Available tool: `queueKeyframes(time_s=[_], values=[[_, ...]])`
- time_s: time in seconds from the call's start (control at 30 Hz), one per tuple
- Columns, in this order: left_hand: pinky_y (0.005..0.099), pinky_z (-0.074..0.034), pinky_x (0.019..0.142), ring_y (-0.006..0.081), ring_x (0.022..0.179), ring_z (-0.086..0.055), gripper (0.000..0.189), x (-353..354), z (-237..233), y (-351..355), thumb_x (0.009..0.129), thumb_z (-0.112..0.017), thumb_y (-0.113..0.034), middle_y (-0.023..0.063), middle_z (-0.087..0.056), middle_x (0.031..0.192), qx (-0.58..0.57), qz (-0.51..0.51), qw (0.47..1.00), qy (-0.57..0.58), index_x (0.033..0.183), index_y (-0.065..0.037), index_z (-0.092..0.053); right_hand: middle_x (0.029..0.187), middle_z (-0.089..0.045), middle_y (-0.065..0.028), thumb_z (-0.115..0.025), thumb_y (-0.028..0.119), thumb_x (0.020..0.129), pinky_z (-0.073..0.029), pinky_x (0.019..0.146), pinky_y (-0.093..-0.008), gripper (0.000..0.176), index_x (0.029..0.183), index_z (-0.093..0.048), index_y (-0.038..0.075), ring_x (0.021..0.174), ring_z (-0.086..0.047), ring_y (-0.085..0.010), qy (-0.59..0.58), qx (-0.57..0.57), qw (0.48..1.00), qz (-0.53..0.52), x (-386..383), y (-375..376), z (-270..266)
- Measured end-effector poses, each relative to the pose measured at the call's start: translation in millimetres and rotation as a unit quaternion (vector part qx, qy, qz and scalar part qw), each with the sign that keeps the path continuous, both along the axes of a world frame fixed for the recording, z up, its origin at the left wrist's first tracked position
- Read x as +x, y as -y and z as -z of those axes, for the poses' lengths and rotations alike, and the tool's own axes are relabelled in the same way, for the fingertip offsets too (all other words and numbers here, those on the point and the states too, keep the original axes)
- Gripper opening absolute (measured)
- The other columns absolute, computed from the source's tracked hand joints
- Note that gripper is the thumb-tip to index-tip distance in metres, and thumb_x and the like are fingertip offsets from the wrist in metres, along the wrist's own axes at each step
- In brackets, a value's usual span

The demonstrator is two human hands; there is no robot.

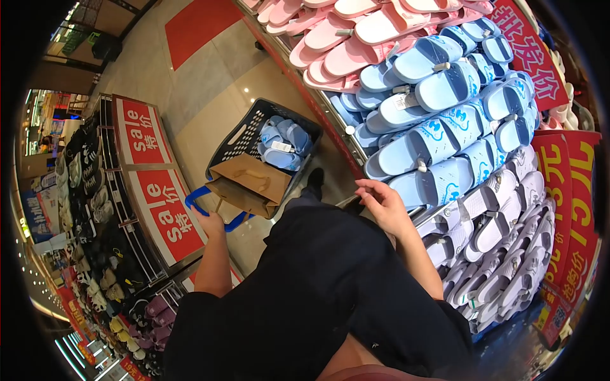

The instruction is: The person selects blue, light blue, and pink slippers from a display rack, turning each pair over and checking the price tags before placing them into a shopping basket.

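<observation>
Left hand: the left hand (208, 223) is closed on the blue handle (196, 195) of a shopping basket, its fingers curled round the bar.
Right hand: the right hand (386, 208) holds nothing that shows; its fingers (368, 185) are loosely bent and slightly spread, in the air beside the slipper stand (325, 120).
Basket: the black basket (251, 122) lies ahead of the left fingers, between the shoe shelves and the stand; whether it hangs from the hand or rests on the floor (210, 95), I cannot quite tell.
In the basket: a brown paper bag (260, 174) sits at the near end, close to the left fingers, its mouth open; bundled blue slippers (279, 136) with a white tag lie beyond it, well apart from both hands.
Slipper stand: light blue pairs (438, 136) are nearest the right fingers, not touched; pink pairs (346, 41) lie farther ahead, and pale grey pairs (505, 235) nearer the person's body.
Shoe shelves: on the left, shelves of dark shoes (92, 168) stand behind red "sale" signs (141, 132).
Floor: a red mat (198, 30) lies up ahead.
</observation>
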State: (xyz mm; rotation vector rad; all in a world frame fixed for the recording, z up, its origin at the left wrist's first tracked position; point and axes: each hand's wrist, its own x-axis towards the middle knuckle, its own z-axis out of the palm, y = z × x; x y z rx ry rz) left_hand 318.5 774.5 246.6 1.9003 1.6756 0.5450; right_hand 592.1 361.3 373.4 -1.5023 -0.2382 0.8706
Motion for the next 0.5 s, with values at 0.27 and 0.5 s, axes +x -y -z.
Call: queueKeyframes(time_s=[0.27, 0.5], values=[[0.0362, -0.033, 0.112, 0.0327, 0.135, -0.042, 0.077, 50.6, -18.3, 36.7, 0.084, -0.047, 0.009, 0.0199, -0.031, 0.153, -0.058, -0.13, 0.984, 0.104, 0.154, -0.006, -0.017, 0.102, -0.064, -0.0025, -0.055, 0.007, 0.097, -0.048, 0.08, -0.0227, 0.028, 0.124, -0.059, 0.001, 0.091, -0.059, -0.0071, -0.017, 0.011, 1.0, -0.009, -1.4, 12.8, 4.3], [0.0361, -0.034, 0.111, 0.029, 0.135, -0.042, 0.082, 94.9, 48.3, 8.9, 0.08, -0.045, 0.014, 0.0173, -0.031, 0.153, -0.022, -0.183, 0.936, 0.3, 0.154, -0.007, -0.018, 0.095, -0.064, 0.0008, -0.058, 0.01, 0.096, -0.046, 0.071, -0.0204, 0.027, 0.122, -0.061, 0.002, 0.079, -0.055, -0.0044, 0.003, 0.024, 0.998, -0.061, 1.9, -1.9, 15.2]])
